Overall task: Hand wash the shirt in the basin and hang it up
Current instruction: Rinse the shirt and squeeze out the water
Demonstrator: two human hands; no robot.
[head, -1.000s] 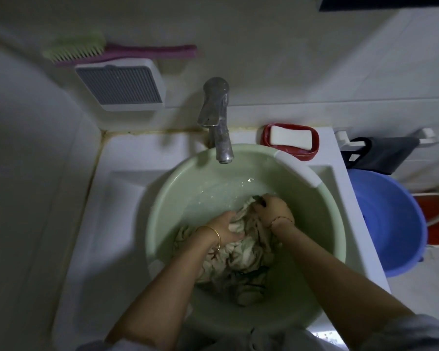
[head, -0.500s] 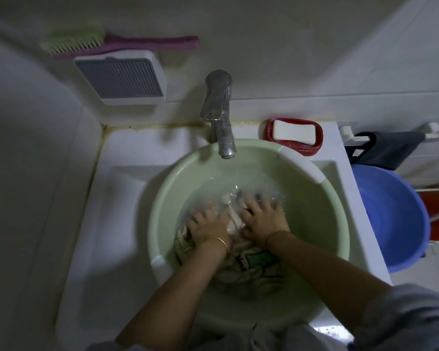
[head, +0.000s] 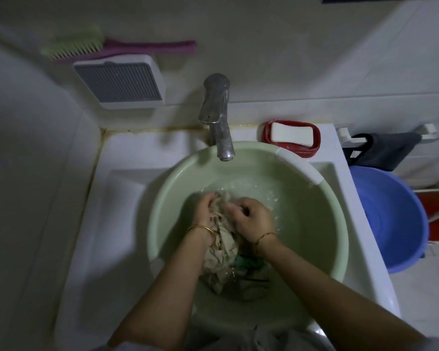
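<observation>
Bunching wet shirt [head: 222, 247] between left hand [head: 205, 213] and right hand [head: 252, 219], both grips holding cloth, over basin [head: 322, 224]

Head view, single camera: it is sitting on the person's head and looking steeply down and forward over a white sink [head: 127, 188], close enough that both forearms are running in from the bottom edge. The wide lens is bending the tiled walls outward at the sides. The green basin [head: 322, 249] is filling the centre of the frame; the tap [head: 219, 117] is standing just above centre, pointing toward the camera. Upper limit of view: a wall vent [head: 119, 82] with a brush [head: 117, 48] above it. Right limit: a blue bucket [head: 390, 219]. No second view is sharing this scene.
</observation>
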